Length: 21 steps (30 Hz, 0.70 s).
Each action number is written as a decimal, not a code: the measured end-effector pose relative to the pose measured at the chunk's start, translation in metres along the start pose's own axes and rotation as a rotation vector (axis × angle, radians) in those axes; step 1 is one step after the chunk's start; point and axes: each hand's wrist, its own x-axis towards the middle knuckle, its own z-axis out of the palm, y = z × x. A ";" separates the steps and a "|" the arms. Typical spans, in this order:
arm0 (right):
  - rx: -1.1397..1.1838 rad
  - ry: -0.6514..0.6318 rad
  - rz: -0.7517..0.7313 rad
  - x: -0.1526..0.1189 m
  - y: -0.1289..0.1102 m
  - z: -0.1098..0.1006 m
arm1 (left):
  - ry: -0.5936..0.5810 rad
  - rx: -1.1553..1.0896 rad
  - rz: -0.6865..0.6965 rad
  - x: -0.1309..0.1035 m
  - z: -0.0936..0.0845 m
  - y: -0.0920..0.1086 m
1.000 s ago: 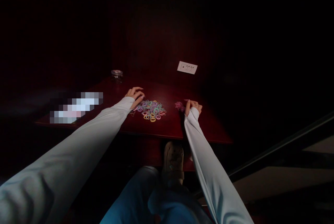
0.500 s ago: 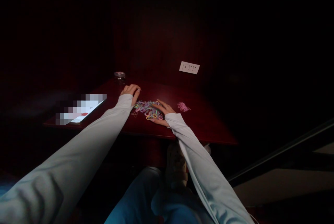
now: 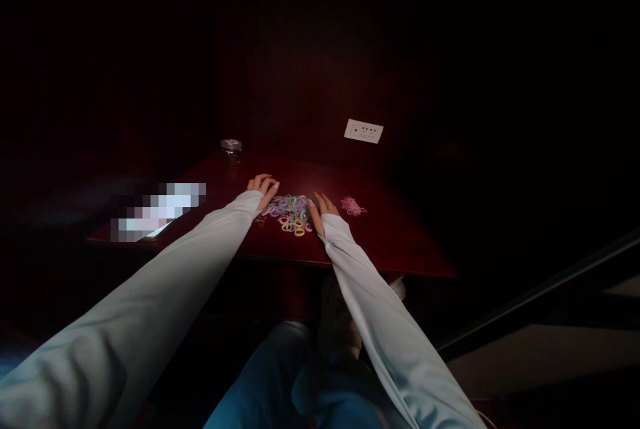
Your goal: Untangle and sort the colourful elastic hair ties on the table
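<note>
Many small coloured bands lie in a loose pile (image 3: 290, 210) on the dark red table (image 3: 380, 242), with yellow ones at its near edge. My left hand (image 3: 263, 188) rests at the pile's left and far side, fingers apart, holding nothing. Along the right side of the pile lies my right hand (image 3: 321, 210), its fingers stretched out and its thumb touching the bands. To the right of that hand is a smaller heap of pink bands (image 3: 353, 206), apart from the main pile.
A clear round jar (image 3: 231, 149) with a lid stands at the table's back left. A lit screen (image 3: 163, 210), partly blurred, lies at the left. On the wall behind is a white socket plate (image 3: 364, 130).
My left hand has moved right and slightly nearer, to the pile's edge. My right hand has drawn off the top of the pile to its right side, uncovering more bands.
</note>
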 end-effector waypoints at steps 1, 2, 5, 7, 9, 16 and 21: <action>-0.009 -0.012 0.002 0.001 0.001 0.001 | -0.032 -0.034 0.008 -0.001 0.005 -0.001; -0.015 -0.022 -0.004 0.002 0.003 0.003 | -0.054 -0.070 0.010 -0.001 0.008 -0.002; 0.001 -0.038 -0.033 0.005 0.010 0.010 | -0.088 -0.203 0.005 0.001 0.014 -0.004; 0.030 -0.041 -0.060 0.008 0.014 0.015 | -0.115 -0.315 0.030 0.004 0.016 -0.004; 0.039 -0.053 -0.085 0.011 0.014 0.020 | -0.160 -0.429 0.078 0.007 0.017 -0.004; -0.016 -0.133 -0.176 0.012 -0.003 0.025 | -0.258 -0.707 0.122 0.007 0.028 0.013; 0.034 -0.002 -0.146 0.010 -0.005 0.016 | -0.166 -0.670 0.145 0.004 0.026 0.019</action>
